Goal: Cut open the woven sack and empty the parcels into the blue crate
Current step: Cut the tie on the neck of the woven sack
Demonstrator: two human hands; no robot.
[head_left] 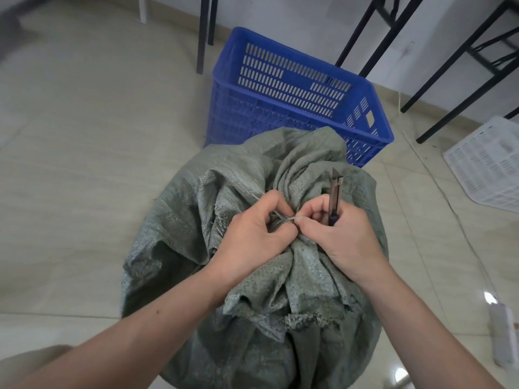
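— Fingers [276, 204], left hand [252, 234]: state?
— Curled in. Thumb and forefinger pinch one pale tie [283, 219] at the gathered neck of the sack [182, 220].
— Right hand [342, 234]?
— Two jobs at once. Thumb and forefinger pinch the same tie, tip to tip with the left hand. The other fingers wrap one knife [335, 192], handle in the fist, blade end pointing up and away. Whether the blade touches the cloth: cannot tell.
— Sacks, count?
— One. Green, woven, standing on the tiled floor [84, 136] at centre of view, neck bunched and tied shut. Contents hidden by the cloth, so no parcel count.
— Crates?
— Two. One blue crate [373, 108], slotted walls, just beyond the sack; its near edge is hidden behind the sack's top. One white crate [491, 169] at far right, well apart from both, cut by the frame edge.
— Anything else?
— Black table legs [203, 32] along the wall behind the blue crate. They overlap; exact number not readable.
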